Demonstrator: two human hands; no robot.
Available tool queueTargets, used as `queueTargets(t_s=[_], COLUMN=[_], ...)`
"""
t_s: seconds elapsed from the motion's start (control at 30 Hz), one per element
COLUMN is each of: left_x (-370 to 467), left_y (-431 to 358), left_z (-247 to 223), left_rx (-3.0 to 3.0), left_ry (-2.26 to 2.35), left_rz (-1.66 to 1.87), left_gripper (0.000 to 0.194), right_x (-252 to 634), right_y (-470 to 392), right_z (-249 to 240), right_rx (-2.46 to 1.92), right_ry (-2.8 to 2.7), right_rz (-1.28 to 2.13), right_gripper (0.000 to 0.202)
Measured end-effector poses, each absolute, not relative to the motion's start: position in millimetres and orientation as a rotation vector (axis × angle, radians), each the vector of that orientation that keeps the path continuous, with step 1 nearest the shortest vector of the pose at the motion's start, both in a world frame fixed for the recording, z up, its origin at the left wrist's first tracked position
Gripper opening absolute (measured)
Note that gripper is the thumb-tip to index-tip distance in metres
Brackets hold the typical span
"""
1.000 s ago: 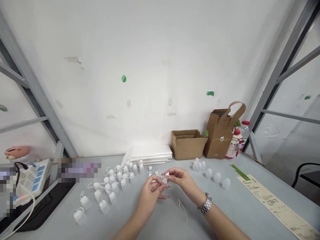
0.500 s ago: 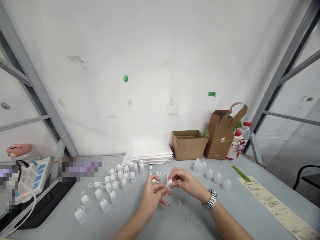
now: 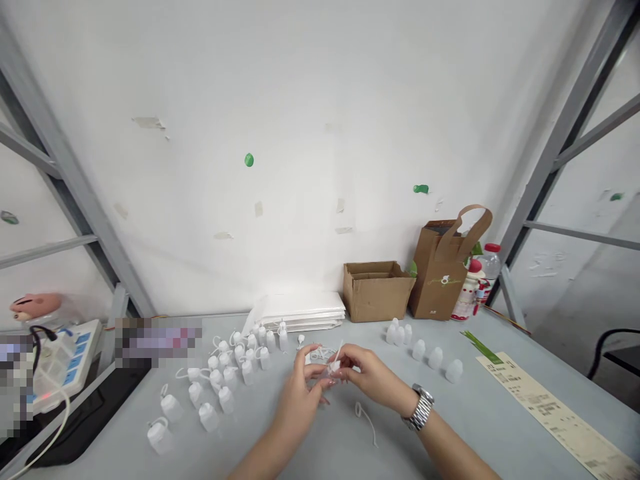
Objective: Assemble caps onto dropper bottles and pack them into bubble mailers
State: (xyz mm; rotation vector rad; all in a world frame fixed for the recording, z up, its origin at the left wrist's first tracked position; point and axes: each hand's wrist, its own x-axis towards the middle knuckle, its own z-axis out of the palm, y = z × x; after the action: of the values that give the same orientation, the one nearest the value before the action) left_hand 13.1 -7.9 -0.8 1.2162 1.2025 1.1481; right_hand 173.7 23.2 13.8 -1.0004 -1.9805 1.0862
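Note:
Between my two hands is a small translucent bottle [image 3: 328, 371] with a white cap and a thin white cord standing up from it. My left hand [image 3: 306, 390] grips its body between thumb and fingers. At the cap, the fingertips of my right hand [image 3: 373, 377] are pinched; a silver watch is on that wrist. Several capped bottles with cord loops [image 3: 209, 416] stand to the left. Loose white cords [image 3: 323, 354] lie just behind my hands, and a single cord [image 3: 367, 420] lies in front of them. Several small translucent pieces without cords [image 3: 435, 358] stand to the right.
Against the wall are a stack of white packets [image 3: 300, 312], an open cardboard box [image 3: 379, 298], a brown paper bag [image 3: 437, 287] and a red-capped bottle [image 3: 491, 263]. A printed paper strip [image 3: 555, 413] lies at right. A power strip [image 3: 73, 360] and black tray-like object [image 3: 95, 417] are at left.
The held bottle has tilted and shifted slightly left. My right hand has moved a little down and left with its fingers closer to the cap. The view has shifted slightly.

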Motion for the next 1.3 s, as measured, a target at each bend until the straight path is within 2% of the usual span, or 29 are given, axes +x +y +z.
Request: queueTargets(t_s=[0.07,0.2,0.33,0.47,0.63,0.73,0.9,1.07,1.2,1.3], left_x=[12.7,11.2,10.0,9.8,10.1,10.2,10.4,8.9,6.1,4.0], left_y=[-8.7,-9.7,-6.9,-5.3,-8.5,-8.7,-6.9,-6.1,-6.8,-8.1], left_z=[-1.5,-4.7,-4.7,-2.9,-3.6,-4.2,-3.8,-6.1,-13.3,-20.4], left_rx=[1.217,1.290,1.260,1.256,1.318,1.323,1.314,1.451,1.651,1.818], left_ry=[1.196,1.180,1.196,1.199,1.215,1.215,1.170,1.224,1.312,1.371], left_rz=[1.148,1.135,1.160,1.170,1.144,1.139,1.127,1.040,0.992,1.017], left_gripper=[0.053,0.051,0.050,0.053,0.049,0.050,0.053,0.049,0.047,0.045], right_x=[175.0,173.4,171.1,171.7,170.3,169.8,171.8,173.1,168.4,161.8], right_y=[23.8,23.4,22.5,22.3,21.0,20.7,23.3,24.3,20.7,19.0], right_z=[12.6,9.6,11.1,14.7,12.8,11.8,12.3,8.7,4.9,0.3], right_rx=[-1.055,-1.232,-1.151,-1.015,-1.197,-1.148,-0.963,-1.016,-1.110,-1.179], right_ry=[-1.999,-2.099,-2.060,-2.031,-2.067,-2.052,-1.997,-2.048,-2.161,-2.179], right_rz=[1.083,0.874,0.880,1.034,0.888,0.903,1.067,0.946,0.712,0.669], right_gripper=[0.005,0.025,0.009,0.010,0.018,0.011,0.014,0.007,0.015,0.026])
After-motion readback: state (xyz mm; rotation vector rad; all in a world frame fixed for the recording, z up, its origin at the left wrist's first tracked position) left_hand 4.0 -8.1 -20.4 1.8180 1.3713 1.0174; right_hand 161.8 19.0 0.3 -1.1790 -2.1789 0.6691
